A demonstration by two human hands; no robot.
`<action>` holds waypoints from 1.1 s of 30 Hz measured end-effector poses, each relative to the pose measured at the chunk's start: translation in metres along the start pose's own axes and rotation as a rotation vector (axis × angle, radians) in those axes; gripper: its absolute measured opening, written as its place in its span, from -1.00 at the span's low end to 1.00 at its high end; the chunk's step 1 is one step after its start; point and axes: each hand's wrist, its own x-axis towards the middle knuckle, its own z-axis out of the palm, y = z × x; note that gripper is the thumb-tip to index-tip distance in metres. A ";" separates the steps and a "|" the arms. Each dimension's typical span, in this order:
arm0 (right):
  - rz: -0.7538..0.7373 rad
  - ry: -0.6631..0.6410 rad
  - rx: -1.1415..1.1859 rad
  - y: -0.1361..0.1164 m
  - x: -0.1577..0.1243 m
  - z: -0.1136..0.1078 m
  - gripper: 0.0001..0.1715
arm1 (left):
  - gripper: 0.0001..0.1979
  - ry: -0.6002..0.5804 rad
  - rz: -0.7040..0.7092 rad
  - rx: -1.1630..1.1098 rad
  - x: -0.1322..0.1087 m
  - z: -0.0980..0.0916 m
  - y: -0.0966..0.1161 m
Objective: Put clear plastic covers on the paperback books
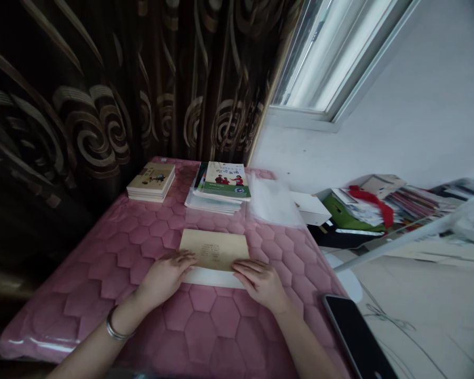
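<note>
Currently, my left hand (pixel 174 269) and right hand (pixel 263 283) grip the book (pixel 225 239) at its sides, worktop (pixel 213 321) extending all round; its print (pixel 211 253) is illegibly small.

Dim, cool light came from the window (pixel 319 58) beyond the far right corner of the surface (pixel 213 321). The curtain (pixel 161 68) behind the far edge sank into darkness. Glare streaked the near left corner; print on the book (pixel 213 239) looked soft, and the view's right margin stretched and blurred.

book (pixel 213 241): matt paper | table cover (pixel 205 323): glossy plastic | bracelet (pixel 111 327): shiny metal | curtain (pixel 154 68): cloth | wall (pixel 430 110): smooth, matt
</note>
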 end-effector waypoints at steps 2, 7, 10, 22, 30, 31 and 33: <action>0.040 0.060 0.012 0.002 0.000 0.002 -0.77 | -0.72 0.052 -0.002 0.059 -0.001 0.000 0.000; 0.161 0.148 0.097 0.005 0.000 0.004 -0.74 | -0.75 0.390 -0.045 0.299 -0.020 0.014 0.019; 0.171 0.136 0.116 0.006 0.000 0.004 -0.74 | -0.73 0.272 0.223 0.354 -0.031 0.032 0.038; 0.191 0.153 0.111 0.005 -0.001 0.006 -0.77 | -0.54 -0.061 0.208 0.575 0.009 0.054 0.056; 0.143 0.130 0.029 0.002 0.010 -0.003 -0.71 | -0.55 -0.072 0.275 0.673 0.013 0.069 0.058; 0.135 0.127 0.012 0.002 0.011 -0.005 -0.70 | -0.56 -0.061 0.297 0.680 0.013 0.068 0.056; 0.123 0.128 -0.032 0.001 0.015 -0.008 -0.68 | -0.57 -0.042 0.326 0.690 0.012 0.065 0.052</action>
